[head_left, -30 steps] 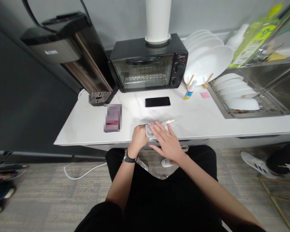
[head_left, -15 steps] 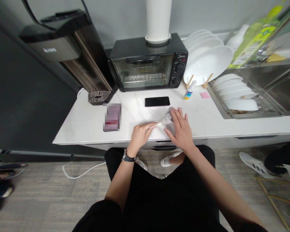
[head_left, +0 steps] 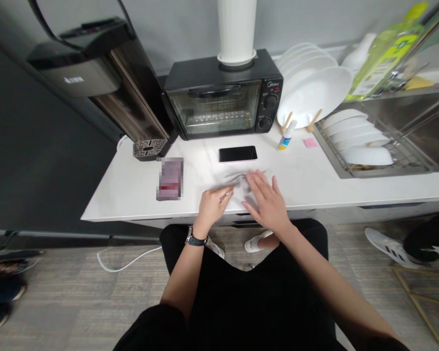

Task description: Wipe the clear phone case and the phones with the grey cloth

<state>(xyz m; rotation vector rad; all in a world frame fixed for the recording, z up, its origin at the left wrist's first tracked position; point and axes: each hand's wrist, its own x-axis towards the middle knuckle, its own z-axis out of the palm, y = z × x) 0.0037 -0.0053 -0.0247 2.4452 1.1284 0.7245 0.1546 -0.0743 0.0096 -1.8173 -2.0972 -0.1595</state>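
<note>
My left hand is closed in a pinch at the counter's front, its fingertips on the edge of a clear, thin plastic thing. That thing is see-through and blurred, so its exact kind does not show. My right hand lies over its right part with fingers stretched and the thumb apart. Something thin and whitish-grey, perhaps a wipe, shows by the right fingertips; most of it is covered. A black-screened phone lies just behind both hands. Farther right stands a small spray bottle with a yellow base.
A purple packet, partly pixelated, lies left on the white counter. Behind stand a dark drinks machine and a toaster oven bearing a white container. To the right are white plates, a pink note and a sink.
My right hand has slid slightly left and toward me over the clear thing. The left hand keeps its pinch in nearly the same place. The view has shifted a little.
</note>
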